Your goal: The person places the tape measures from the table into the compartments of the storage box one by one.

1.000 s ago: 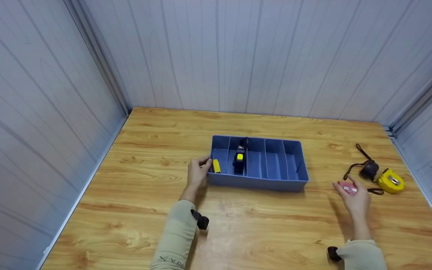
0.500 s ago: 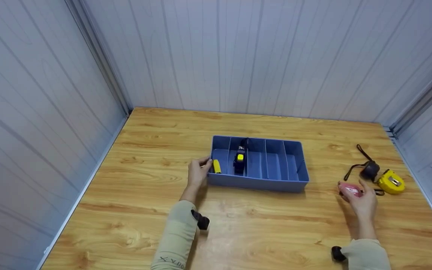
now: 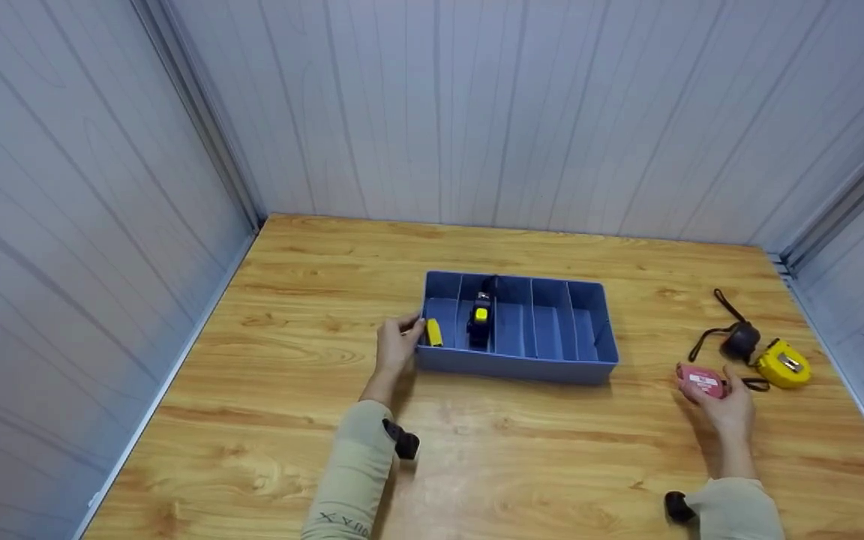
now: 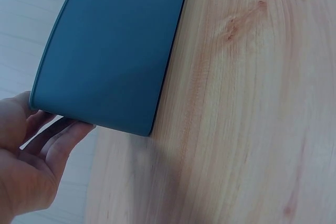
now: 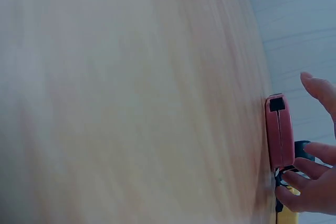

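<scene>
My left hand (image 3: 394, 346) holds the left end of a blue divided box (image 3: 518, 367); in the left wrist view its thumb and fingers meet the box's end wall (image 4: 110, 56). The leftmost compartment has a yellow item (image 3: 433, 333), partly hidden by the wall. A dark tape measure with a yellow button (image 3: 481, 315) stands in the second compartment. On the table at right, my right hand (image 3: 732, 412) is spread around a red tape measure (image 3: 702, 380). In the right wrist view, fingertips are at one end of the red case (image 5: 280, 132), while another digit stands apart.
Behind the red tape measure lie a black tape measure (image 3: 741, 341) with a wrist strap and a yellow tape measure (image 3: 783, 364). Pale panel walls (image 3: 469, 112) border the wooden table (image 3: 522, 450) at the back and sides.
My right hand has shifted slightly right and spread, and the red tape measure has turned a little and sits slightly further right. My left hand and the box have barely moved.
</scene>
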`<action>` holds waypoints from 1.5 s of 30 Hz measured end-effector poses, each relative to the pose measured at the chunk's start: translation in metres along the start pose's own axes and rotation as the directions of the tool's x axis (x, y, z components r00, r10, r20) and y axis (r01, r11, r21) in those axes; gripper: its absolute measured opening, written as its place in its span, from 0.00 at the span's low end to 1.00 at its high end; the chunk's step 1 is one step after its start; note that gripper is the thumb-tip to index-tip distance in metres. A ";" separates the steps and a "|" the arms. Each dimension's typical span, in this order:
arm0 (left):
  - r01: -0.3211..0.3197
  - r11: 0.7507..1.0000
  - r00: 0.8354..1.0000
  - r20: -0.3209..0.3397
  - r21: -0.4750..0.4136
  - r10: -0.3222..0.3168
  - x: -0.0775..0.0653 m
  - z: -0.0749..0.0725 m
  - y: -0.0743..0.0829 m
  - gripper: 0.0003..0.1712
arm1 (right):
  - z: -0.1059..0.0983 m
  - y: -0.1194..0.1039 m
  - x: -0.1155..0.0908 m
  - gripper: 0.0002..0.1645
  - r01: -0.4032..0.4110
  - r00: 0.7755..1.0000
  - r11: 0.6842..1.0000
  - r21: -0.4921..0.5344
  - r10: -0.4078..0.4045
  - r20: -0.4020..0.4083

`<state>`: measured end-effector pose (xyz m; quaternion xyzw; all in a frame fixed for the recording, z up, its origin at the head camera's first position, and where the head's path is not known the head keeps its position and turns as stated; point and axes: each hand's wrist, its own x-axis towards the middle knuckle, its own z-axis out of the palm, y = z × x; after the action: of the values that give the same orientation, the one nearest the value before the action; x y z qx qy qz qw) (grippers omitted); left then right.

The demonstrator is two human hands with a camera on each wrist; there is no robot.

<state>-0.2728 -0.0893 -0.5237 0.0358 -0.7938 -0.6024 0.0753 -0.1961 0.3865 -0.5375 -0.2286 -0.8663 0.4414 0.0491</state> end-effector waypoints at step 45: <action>0.018 0.999 1.000 -0.011 0.030 -0.017 0.000 0.000 0.001 0.15 | 0.002 0.002 0.005 0.51 -0.072 0.996 0.996 -0.059 0.074 0.045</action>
<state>-0.2724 -0.0887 -0.5229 0.0470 -0.8020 -0.5909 0.0736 -0.2003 0.3878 -0.5406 -0.2510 -0.8707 0.4230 0.0061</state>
